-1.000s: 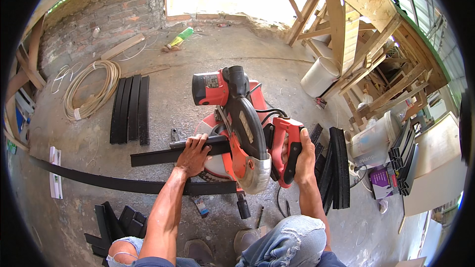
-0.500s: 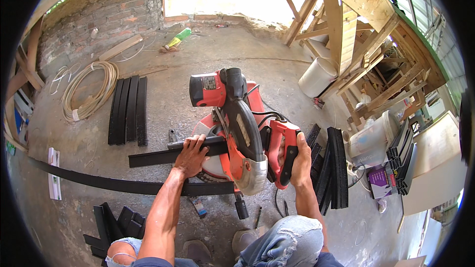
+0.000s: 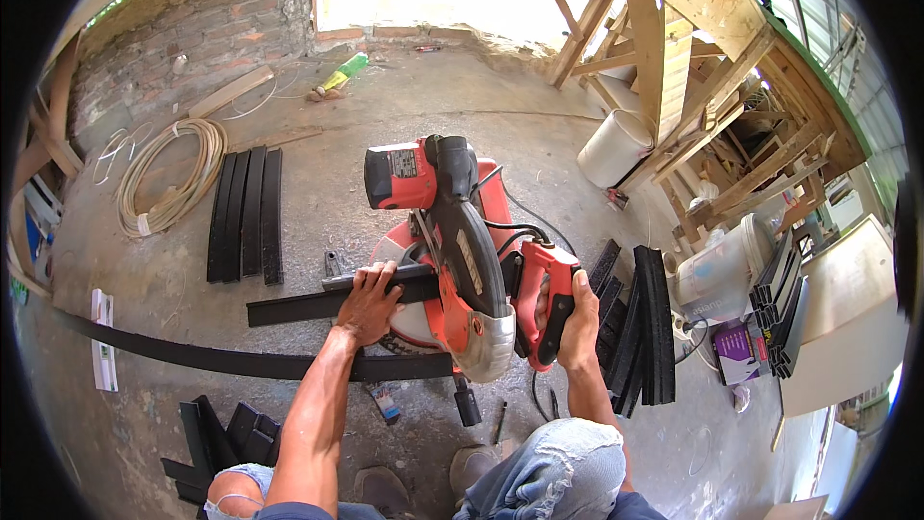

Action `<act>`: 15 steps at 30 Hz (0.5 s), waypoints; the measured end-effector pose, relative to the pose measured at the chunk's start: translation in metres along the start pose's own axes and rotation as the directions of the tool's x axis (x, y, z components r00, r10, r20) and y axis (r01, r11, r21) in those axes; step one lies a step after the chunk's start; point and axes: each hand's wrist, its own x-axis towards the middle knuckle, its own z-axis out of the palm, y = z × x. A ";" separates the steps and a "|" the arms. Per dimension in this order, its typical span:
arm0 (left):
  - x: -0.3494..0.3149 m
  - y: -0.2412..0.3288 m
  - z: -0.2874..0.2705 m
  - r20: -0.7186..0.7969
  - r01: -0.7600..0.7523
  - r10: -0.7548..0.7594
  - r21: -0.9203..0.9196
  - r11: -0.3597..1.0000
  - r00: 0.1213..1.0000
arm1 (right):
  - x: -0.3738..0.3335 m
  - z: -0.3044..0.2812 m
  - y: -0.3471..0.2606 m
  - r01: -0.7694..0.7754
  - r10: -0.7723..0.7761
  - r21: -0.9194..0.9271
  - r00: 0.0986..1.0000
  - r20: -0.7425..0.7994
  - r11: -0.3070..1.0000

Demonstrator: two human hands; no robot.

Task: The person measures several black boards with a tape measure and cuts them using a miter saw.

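A red and black miter saw [image 3: 462, 231] stands on the floor in front of me, its head lowered over the base. My right hand [image 3: 576, 323] is wrapped round the saw's red and black handle [image 3: 543, 300]. With fingers bent over it, my left hand [image 3: 368, 303] presses a short black strip [image 3: 298, 307] against the saw's fence, left of the blade guard. A long black strip [image 3: 241, 357] runs from the far left to the front of the saw base, passing under my left wrist. The blade's cutting edge is hidden by the guard.
Black strips [image 3: 244, 217] lie side by side at the left, near a coiled hose [image 3: 173, 178]. More cut strips [image 3: 640, 327] are heaped right of the saw, and others [image 3: 226, 443] by my left knee. A white bucket [image 3: 717, 274] stands at the right. A power cord trails behind the handle.
The view has shifted very slightly. Both hands keep their places on the strip and the saw handle, and the saw head stays lowered.
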 end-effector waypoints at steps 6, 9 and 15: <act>0.001 -0.001 -0.002 -0.002 -0.002 0.002 -0.004 1.000 1.000 | -0.005 -0.003 0.010 0.019 -0.019 -0.001 1.000 -0.014 1.000; 0.001 0.000 -0.002 0.006 -0.001 0.001 -0.011 1.000 1.000 | -0.007 -0.006 0.015 0.029 -0.029 0.011 1.000 -0.010 1.000; 0.001 -0.001 -0.001 -0.014 -0.006 0.006 -0.017 1.000 1.000 | -0.015 -0.011 0.031 0.052 -0.053 -0.014 0.999 -0.009 0.999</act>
